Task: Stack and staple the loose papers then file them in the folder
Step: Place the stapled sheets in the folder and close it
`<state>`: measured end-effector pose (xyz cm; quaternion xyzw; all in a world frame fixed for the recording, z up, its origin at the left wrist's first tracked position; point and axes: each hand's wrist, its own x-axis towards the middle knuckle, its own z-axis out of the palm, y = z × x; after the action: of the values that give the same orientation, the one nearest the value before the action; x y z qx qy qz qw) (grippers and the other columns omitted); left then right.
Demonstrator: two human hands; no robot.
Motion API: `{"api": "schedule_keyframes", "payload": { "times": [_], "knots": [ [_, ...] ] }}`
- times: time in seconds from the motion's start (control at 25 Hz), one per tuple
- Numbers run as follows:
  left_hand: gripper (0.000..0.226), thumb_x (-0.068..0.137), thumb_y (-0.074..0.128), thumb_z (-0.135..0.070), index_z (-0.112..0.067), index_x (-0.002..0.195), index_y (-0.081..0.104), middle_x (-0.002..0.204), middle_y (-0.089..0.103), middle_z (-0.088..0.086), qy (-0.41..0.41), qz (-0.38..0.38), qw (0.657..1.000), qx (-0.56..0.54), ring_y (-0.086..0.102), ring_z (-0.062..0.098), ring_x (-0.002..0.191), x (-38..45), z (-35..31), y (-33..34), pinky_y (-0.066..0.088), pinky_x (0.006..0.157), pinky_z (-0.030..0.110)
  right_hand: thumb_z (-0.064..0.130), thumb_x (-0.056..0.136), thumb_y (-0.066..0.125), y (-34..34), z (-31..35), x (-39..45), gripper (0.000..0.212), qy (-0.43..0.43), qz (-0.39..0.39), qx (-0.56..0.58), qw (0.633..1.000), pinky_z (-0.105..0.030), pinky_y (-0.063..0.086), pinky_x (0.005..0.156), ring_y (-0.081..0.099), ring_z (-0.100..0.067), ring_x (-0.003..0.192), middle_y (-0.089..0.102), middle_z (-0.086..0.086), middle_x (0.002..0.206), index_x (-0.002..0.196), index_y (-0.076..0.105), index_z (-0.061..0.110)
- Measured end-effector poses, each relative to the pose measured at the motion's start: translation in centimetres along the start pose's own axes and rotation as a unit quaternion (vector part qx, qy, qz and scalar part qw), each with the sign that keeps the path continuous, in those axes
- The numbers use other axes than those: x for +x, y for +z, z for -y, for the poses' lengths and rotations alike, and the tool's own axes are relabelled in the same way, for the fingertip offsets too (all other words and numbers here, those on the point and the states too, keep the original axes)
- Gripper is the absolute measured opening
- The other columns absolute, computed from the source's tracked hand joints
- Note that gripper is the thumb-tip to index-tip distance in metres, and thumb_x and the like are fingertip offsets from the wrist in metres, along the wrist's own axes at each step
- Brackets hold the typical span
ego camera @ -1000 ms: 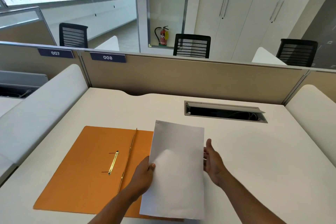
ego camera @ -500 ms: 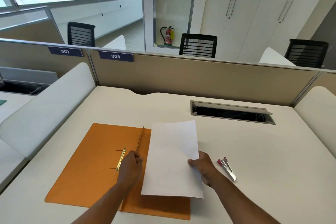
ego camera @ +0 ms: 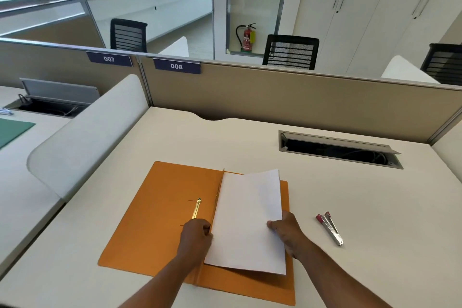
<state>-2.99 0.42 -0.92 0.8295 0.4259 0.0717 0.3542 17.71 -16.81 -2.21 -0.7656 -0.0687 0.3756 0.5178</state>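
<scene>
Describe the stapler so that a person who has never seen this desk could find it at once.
Start from the open orange folder lying on the white desk. Look past the right hand that holds the white papers, onto the bare desk. There lies the stapler, small, silver metal with a red end, the only loose tool on this desk.

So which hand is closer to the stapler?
Right. The right hand grips the papers' right edge, with bare desk between it and the stapler. The left hand is across the papers, farther away.
</scene>
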Motion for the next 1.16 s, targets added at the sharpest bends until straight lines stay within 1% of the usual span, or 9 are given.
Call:
{"api": "schedule_keyframes", "payload": {
  "times": [0.08,0.2,0.44,0.64,0.76,0.84,0.96,1.04,1.16],
  "knots": [
    [0.043,0.072,0.067,0.0,-0.028,0.049,0.044,0.048,0.043,-0.011,-0.009,0.011,1.0,-0.027,0.04,0.005,0.049,-0.7,-0.3,0.9,0.029,0.049,0.012,0.001,0.091,0.063,-1.2,-0.4,-0.4,0.026,0.007,-0.009,0.002,1.0,-0.027,0.056,0.062,0.071,-0.021,0.092,0.073,0.003,0.101,0.099,0.063,0.026],
    [0.018,0.076,0.074,-0.005,-0.022,0.079,0.071,0.07,0.063,-0.016,-0.017,0.039,0.997,-0.065,0.059,-0.001,0.069,-1.9,-1.2,2.3,0.04,0.061,0.006,-0.001,0.09,0.065,-3.7,-1.4,-0.9,0.026,0.025,-0.017,0.001,1.0,-0.027,0.058,0.06,0.074,-0.021,0.088,0.077,0.003,0.097,0.098,0.066,0.024],
    [0.016,0.078,0.076,-0.008,-0.017,0.091,0.072,0.078,0.065,-0.012,-0.005,0.068,0.994,-0.087,0.062,0.004,0.075,-4.6,-3.0,4.4,0.046,0.068,0.011,-0.002,0.091,0.065,-7.3,-3.4,-3.0,0.029,0.044,-0.017,-0.003,0.999,-0.026,0.057,0.063,0.073,-0.014,0.087,0.076,0.013,0.091,0.095,0.064,0.027],
    [0.021,0.078,0.078,-0.008,-0.022,0.089,0.067,0.08,0.065,-0.01,-0.001,0.081,0.993,-0.091,0.063,0.004,0.073,-6.8,-2.7,4.9,0.051,0.07,0.017,0.004,0.093,0.064,-8.1,-5.8,-5.0,0.029,0.042,-0.011,-0.005,0.999,-0.015,0.056,0.057,0.075,-0.004,0.079,0.077,0.025,0.085,0.098,0.063,0.032],
    [0.022,0.077,0.08,-0.011,-0.024,0.09,0.067,0.081,0.067,-0.009,-0.012,0.081,0.992,-0.1,0.065,0.006,0.073,-7.8,-2.0,5.2,0.051,0.066,0.015,0.009,0.093,0.064,-7.8,-6.8,-6.1,0.026,0.04,-0.018,-0.023,0.999,-0.018,0.055,0.062,0.073,-0.006,0.085,0.074,0.022,0.095,0.104,0.062,0.032],
    [0.023,0.077,0.08,-0.012,-0.022,0.094,0.068,0.082,0.068,-0.007,-0.022,0.073,0.991,-0.11,0.066,0.009,0.073,-8.0,-1.8,5.3,0.052,0.066,0.016,0.014,0.093,0.061,-7.4,-6.7,-6.3,0.031,0.044,-0.026,-0.055,0.997,-0.022,0.051,0.068,0.066,-0.007,0.093,0.067,0.016,0.109,0.119,0.054,0.031],
    [0.024,0.078,0.08,-0.014,-0.021,0.098,0.069,0.083,0.068,-0.006,-0.029,0.069,0.99,-0.119,0.066,0.01,0.074,-8.1,-1.7,5.5,0.054,0.067,0.019,0.031,0.097,0.059,-6.3,-6.4,-6.3,0.045,0.034,-0.077,-0.177,0.981,-0.031,0.049,0.079,0.061,-0.02,0.103,0.059,0.005,0.118,0.137,0.043,0.02],
    [0.024,0.08,0.079,-0.014,-0.022,0.1,0.069,0.083,0.068,-0.007,-0.024,0.06,0.991,-0.116,0.066,0.009,0.073,-8.4,-1.7,5.6,0.052,0.066,0.016,0.041,0.098,0.057,-5.3,-6.5,-6.5,0.055,0.008,-0.166,-0.253,0.953,-0.037,0.05,0.084,0.065,-0.031,0.11,0.062,-0.004,0.121,0.142,0.037,0.014],
    [0.026,0.082,0.077,-0.014,-0.024,0.104,0.067,0.082,0.066,-0.009,-0.013,0.039,0.994,-0.103,0.064,0.006,0.073,-8.8,-1.6,5.8,0.049,0.065,0.012,0.032,0.101,0.055,-4.1,-7.4,-7.0,0.047,-0.028,-0.251,-0.299,0.92,-0.042,0.054,0.087,0.065,-0.031,0.113,0.059,-0.009,0.13,0.142,0.044,0.013]
  ]
}}
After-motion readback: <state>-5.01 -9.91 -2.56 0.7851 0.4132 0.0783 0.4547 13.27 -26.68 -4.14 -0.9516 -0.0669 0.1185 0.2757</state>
